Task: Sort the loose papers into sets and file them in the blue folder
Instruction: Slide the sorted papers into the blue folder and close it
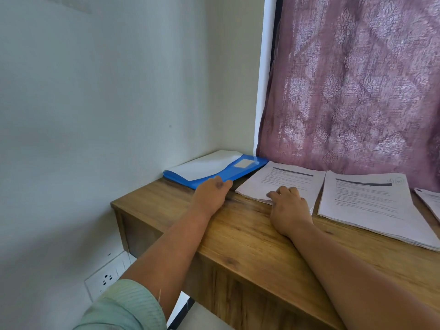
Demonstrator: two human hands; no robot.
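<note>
left hand (212, 190) on blue folder (228, 173) edge | right hand (287, 202) on paper set (281, 182)

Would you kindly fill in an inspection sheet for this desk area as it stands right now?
Surface: wooden desk, set against the wall corner.
Job's things: blue folder in the corner with a white sheet showing inside; near paper set beside it; second paper set to its right; a third set cut off at the edge.
Clutter: nothing seen.
Grippers: left hand touches the folder's front edge; right hand rests on the near paper set, fingers curled at its corner.
Cables: nothing seen.
Surroundings: purple patterned curtain, wall socket below.
</note>
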